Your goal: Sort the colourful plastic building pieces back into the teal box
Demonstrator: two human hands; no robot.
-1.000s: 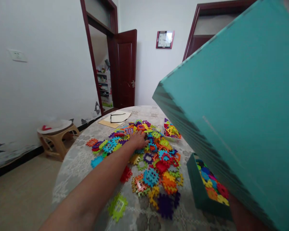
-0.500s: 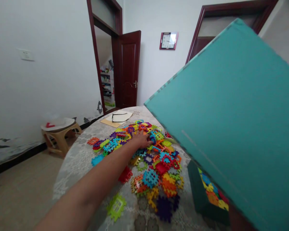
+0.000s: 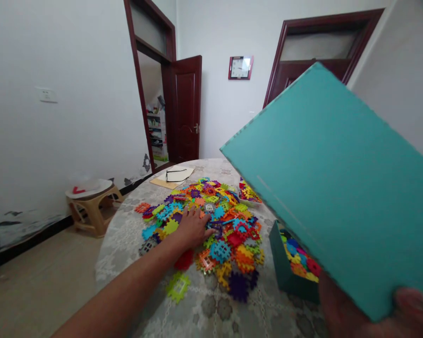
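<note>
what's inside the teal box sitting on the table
Bright plastic interlocking tiles in blue, yellow, orange and red fill the open teal cardboard box. Its right part is hidden behind the flat teal cardboard lid held in the right hand.

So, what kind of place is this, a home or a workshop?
Most likely a room in a home: a dark red wooden door stands open, a square wall clock hangs beside it, and bright plastic interlocking tiles lie heaped on a round cloth-covered table.
</note>
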